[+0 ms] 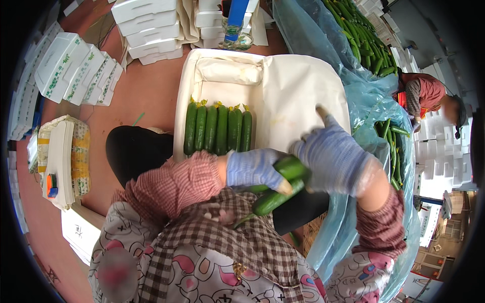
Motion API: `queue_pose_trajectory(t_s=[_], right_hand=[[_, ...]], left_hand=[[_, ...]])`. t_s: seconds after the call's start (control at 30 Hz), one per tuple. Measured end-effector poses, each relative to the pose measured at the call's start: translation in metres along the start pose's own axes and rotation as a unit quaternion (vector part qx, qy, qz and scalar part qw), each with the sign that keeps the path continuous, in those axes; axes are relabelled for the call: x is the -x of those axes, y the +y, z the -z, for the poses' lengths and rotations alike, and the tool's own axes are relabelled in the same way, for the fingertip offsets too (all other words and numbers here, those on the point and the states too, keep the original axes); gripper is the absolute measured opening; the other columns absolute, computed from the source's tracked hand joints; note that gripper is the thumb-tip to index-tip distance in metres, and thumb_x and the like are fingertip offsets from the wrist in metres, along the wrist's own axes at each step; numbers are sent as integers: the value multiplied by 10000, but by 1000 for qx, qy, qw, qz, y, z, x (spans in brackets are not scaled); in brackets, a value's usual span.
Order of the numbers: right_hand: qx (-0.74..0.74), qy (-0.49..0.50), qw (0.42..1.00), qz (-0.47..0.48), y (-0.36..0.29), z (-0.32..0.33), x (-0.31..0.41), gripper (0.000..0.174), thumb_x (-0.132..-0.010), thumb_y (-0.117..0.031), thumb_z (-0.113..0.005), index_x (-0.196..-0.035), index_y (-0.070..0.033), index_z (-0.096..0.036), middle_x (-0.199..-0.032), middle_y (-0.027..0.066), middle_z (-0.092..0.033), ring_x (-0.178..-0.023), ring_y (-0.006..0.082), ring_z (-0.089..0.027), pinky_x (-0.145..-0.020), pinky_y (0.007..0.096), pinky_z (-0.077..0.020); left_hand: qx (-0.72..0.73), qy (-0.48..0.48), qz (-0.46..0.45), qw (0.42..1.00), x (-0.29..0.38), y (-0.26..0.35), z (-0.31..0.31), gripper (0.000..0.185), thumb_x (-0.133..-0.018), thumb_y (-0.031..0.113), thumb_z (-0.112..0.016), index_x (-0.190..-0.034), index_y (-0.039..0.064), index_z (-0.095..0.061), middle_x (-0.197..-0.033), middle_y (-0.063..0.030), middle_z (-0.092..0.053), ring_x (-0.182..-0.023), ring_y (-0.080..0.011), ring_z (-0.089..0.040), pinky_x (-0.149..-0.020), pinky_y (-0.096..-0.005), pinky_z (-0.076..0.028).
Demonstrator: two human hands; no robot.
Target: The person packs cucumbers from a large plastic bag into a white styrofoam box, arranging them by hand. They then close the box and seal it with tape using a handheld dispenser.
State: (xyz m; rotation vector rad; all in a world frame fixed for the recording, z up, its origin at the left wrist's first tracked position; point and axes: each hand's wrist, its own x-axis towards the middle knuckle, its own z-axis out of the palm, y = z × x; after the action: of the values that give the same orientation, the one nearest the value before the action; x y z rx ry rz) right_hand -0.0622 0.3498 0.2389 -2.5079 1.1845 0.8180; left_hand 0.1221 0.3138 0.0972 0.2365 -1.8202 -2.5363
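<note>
My left hand [257,168], in a blue-and-white knit glove, grips green cucumbers [278,197] over my lap. My right hand [333,155], gloved alike and blurred by motion, is at their right end with one finger stretched out. Whether it grips them is unclear. Beyond my hands is a white foam box [182,94] lined with white paper [305,87], which folds out over the right side. Inside, several cucumbers [221,128] lie side by side in a row, yellow blossoms at the far end. A paper-wrapped bundle [229,71] rests at the box's far end.
Blue plastic sheeting [363,102] runs along my right, with heaped cucumbers [363,34] and more cucumbers [394,151] in it. Stacked foam boxes [147,26] and printed foam lids [72,68] stand ahead and left. A taped container [79,159] is at left. Another person [424,92] bends at far right.
</note>
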Motion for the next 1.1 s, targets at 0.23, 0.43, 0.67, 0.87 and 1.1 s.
queue_pose_trajectory(t_s=[0.23,0.43,0.67,0.87,1.1], right_hand=[[-887,183,417,-74,-58,-94,-100,725,-896,-116,-705,-1499,39,-333,-1346,177,-536,-1165,234,-560,-940,320,-518],[-773,297,513,-224,-60,-141,-167,590,-900,-83,-649,-1437,10,-424,-1247,185,-599,-1055,233,-646,-796,341,-575],[-344,145,826,-422,-61,-152,-209,690,-860,-344,-691,-1439,-59,-447,-1398,262,-502,-1235,388,-554,-1030,418,-470],[-326,248,822,-396,-62,-174,-208,523,-876,-243,-660,-1357,-68,-550,-1244,225,-584,-1118,397,-597,-947,444,-498],[-719,371,512,-288,-62,-178,-201,577,-916,-191,-665,-1422,15,-479,-1286,199,-611,-1164,273,-607,-1004,328,-460]], left_hand=[[383,278,-82,877,44,-56,40,519,-858,233,-738,-1313,69,-548,-1099,-84,-654,-1020,-222,-645,-858,-395,-570],[408,298,-11,863,37,-88,95,366,-875,251,-736,-1167,61,-623,-1043,-67,-666,-1027,-223,-648,-920,-390,-545],[405,329,-19,853,43,-120,113,443,-870,244,-740,-1211,13,-576,-1133,-100,-612,-1122,-264,-604,-1006,-412,-507],[390,339,-23,856,39,-110,108,474,-875,261,-742,-1237,18,-557,-1153,-102,-609,-1093,-270,-616,-987,-416,-518],[403,336,-30,851,20,-120,103,467,-952,407,-648,-1251,55,-584,-1133,-79,-630,-1063,-177,-606,-966,-300,-483]])
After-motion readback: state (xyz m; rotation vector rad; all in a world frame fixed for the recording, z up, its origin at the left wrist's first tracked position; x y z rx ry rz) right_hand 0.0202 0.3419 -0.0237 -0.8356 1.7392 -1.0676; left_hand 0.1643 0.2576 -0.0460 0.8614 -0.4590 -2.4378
